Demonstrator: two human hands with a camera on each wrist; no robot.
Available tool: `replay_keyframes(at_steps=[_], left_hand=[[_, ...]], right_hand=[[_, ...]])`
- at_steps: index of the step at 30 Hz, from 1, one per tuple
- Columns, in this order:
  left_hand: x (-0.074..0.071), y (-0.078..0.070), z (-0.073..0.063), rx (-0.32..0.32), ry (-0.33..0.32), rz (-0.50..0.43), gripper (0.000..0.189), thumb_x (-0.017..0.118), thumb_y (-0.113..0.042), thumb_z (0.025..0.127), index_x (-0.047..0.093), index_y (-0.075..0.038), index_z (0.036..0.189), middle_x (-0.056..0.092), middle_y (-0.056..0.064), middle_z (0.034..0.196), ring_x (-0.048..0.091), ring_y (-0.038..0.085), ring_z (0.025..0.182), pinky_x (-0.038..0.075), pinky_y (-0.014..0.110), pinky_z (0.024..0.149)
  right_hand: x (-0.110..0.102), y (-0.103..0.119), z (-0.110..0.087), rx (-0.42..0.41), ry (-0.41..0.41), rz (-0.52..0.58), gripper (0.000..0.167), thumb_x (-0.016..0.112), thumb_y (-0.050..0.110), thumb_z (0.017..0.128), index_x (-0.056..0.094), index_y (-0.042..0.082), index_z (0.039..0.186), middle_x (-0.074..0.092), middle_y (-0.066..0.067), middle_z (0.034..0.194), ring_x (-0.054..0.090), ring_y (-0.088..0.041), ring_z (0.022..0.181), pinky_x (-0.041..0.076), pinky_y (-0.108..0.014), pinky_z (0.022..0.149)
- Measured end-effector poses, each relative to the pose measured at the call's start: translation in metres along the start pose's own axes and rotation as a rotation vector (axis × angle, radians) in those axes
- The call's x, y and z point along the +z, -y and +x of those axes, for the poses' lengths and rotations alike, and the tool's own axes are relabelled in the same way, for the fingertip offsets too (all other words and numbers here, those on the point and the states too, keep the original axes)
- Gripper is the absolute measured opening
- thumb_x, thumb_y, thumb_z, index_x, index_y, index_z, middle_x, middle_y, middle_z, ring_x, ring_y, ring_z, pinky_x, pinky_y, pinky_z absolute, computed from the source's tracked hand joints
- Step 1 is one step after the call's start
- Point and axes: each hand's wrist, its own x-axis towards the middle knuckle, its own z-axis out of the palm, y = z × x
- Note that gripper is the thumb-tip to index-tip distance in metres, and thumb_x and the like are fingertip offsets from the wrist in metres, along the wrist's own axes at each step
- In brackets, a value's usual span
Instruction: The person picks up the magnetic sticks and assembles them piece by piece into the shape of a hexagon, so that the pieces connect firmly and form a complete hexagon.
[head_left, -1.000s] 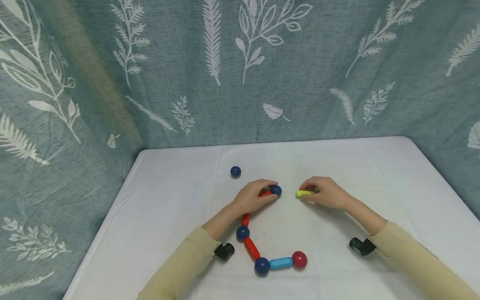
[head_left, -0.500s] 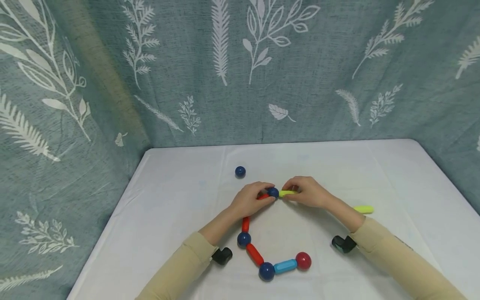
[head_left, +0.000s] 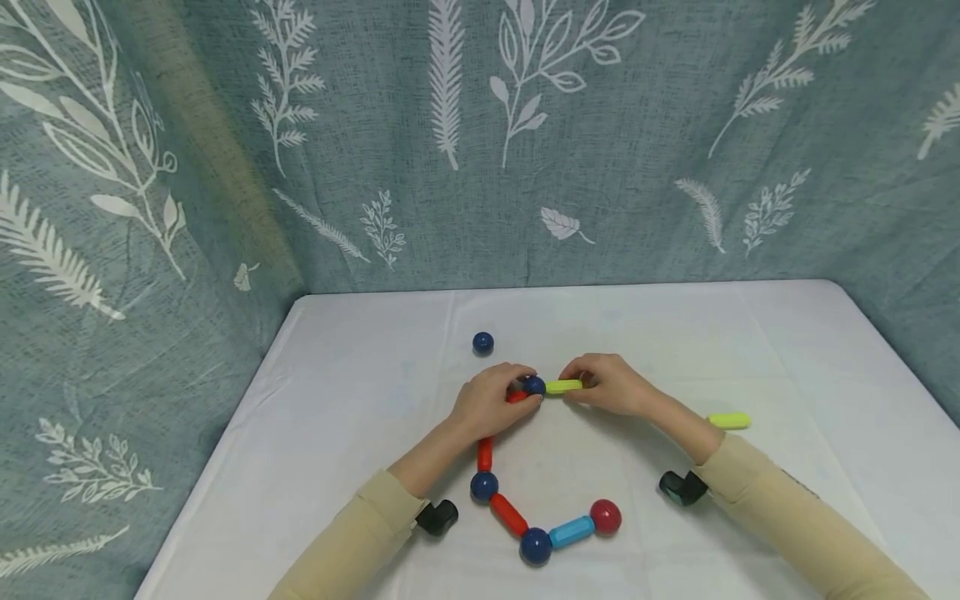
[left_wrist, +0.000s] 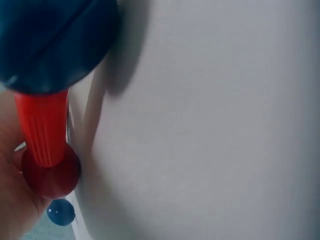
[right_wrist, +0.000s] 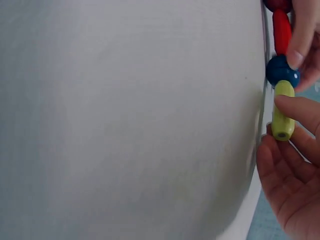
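My left hand (head_left: pixel 491 400) pinches a dark blue ball (head_left: pixel 534 387) between thumb and fingers. A red rod (right_wrist: pixel 282 32) runs from that ball to a red ball (left_wrist: pixel 51 175), which the left hand hides in the head view. My right hand (head_left: pixel 609 385) pinches a yellow-green rod (head_left: pixel 564 387), its tip against the blue ball. From beneath the left hand the chain runs on: a red rod (head_left: pixel 485 455), a blue ball (head_left: pixel 484 486), another red rod (head_left: pixel 508 515), a blue ball (head_left: pixel 536 547), a light blue rod (head_left: pixel 572 532) and a red end ball (head_left: pixel 605 517).
A loose blue ball (head_left: pixel 483 343) sits on the white-covered table (head_left: pixel 360 375) beyond the left hand. A second yellow-green rod (head_left: pixel 728 421) lies beside the right forearm. Black wrist cameras (head_left: pixel 681 488) hang under both sleeves. A leaf-patterned green curtain (head_left: pixel 480 208) stands behind.
My right hand has brought the yellow-green rod left, up to the blue ball. The left hand and that ball have shifted slightly left. Another yellow-green rod now shows beside the right forearm.
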Motion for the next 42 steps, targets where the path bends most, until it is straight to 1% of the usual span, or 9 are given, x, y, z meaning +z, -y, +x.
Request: replay_keyframes(at_steps=[7,10,13,16,21,26,30,36,42], left_hand=[[-0.003,0.007,0.006,0.06,0.04,-0.044,0.033,0.071,-0.03,0.09,0.068,-0.011,0.117,0.067,0.003,0.111,0.06,0.019,0.102,0.049,0.034,0.088],[-0.004,0.008,0.005,0.082,0.05,-0.057,0.027,0.07,-0.027,0.091,0.07,-0.011,0.113,0.067,0.004,0.109,0.06,0.02,0.103,0.048,0.035,0.088],[-0.004,0.007,0.003,0.076,0.043,-0.06,0.026,0.069,-0.027,0.091,0.071,-0.012,0.113,0.067,0.004,0.108,0.06,0.019,0.101,0.049,0.034,0.086],[-0.004,0.007,0.002,0.07,0.031,-0.05,0.026,0.069,-0.027,0.092,0.071,-0.013,0.113,0.067,0.003,0.106,0.059,0.018,0.098,0.049,0.032,0.082],[-0.003,0.009,0.001,0.093,0.016,-0.047,0.025,0.069,-0.026,0.092,0.07,-0.012,0.112,0.067,0.004,0.107,0.059,0.019,0.098,0.048,0.032,0.082],[-0.001,0.01,0.002,0.12,0.004,-0.043,0.025,0.07,-0.026,0.091,0.07,-0.01,0.11,0.068,0.005,0.109,0.06,0.021,0.103,0.049,0.034,0.087],[-0.001,0.011,0.002,0.125,0.004,-0.038,0.025,0.069,-0.026,0.091,0.07,-0.009,0.11,0.068,0.005,0.109,0.06,0.022,0.105,0.048,0.036,0.088],[0.001,0.01,0.002,0.125,0.009,-0.043,0.025,0.069,-0.026,0.092,0.07,-0.011,0.111,0.067,0.004,0.112,0.058,0.022,0.11,0.047,0.037,0.092],[0.0,0.012,0.001,0.1,0.016,-0.044,0.025,0.068,-0.027,0.092,0.07,-0.012,0.113,0.067,0.002,0.111,0.059,0.02,0.105,0.048,0.034,0.088]], right_hand=[[0.007,0.003,0.01,-0.071,0.007,0.04,0.021,0.072,0.007,0.087,0.069,0.002,0.107,0.068,-0.005,0.097,0.062,-0.014,0.084,0.052,-0.027,0.074],[0.006,0.003,0.014,-0.061,0.033,0.053,0.019,0.072,0.01,0.088,0.07,0.004,0.107,0.068,-0.003,0.097,0.063,-0.014,0.085,0.052,-0.027,0.074],[0.002,0.002,0.022,-0.031,0.047,0.063,0.017,0.069,0.013,0.091,0.071,0.007,0.107,0.07,-0.002,0.099,0.063,-0.015,0.087,0.052,-0.03,0.075],[-0.001,0.002,0.039,0.001,0.023,0.067,0.017,0.064,0.017,0.095,0.071,0.009,0.108,0.07,-0.002,0.102,0.063,-0.017,0.091,0.051,-0.033,0.077],[0.004,0.01,0.079,-0.022,-0.007,0.079,0.024,0.061,0.016,0.097,0.067,0.005,0.117,0.066,-0.009,0.11,0.061,-0.024,0.099,0.05,-0.038,0.085],[0.014,0.022,0.111,-0.104,0.042,0.085,0.035,0.065,0.01,0.094,0.06,0.0,0.127,0.06,-0.017,0.121,0.061,-0.03,0.103,0.05,-0.038,0.088],[0.021,0.029,0.125,-0.116,0.095,0.045,0.04,0.066,0.008,0.093,0.058,0.0,0.13,0.056,-0.017,0.128,0.059,-0.032,0.109,0.048,-0.039,0.092],[0.025,0.024,0.126,-0.037,0.104,-0.018,0.037,0.069,0.011,0.091,0.061,0.004,0.126,0.062,-0.013,0.122,0.06,-0.028,0.108,0.048,-0.038,0.093],[0.011,0.011,0.105,0.038,0.035,0.017,0.035,0.073,0.02,0.088,0.064,0.006,0.119,0.066,-0.009,0.116,0.063,-0.025,0.106,0.05,-0.039,0.09]])
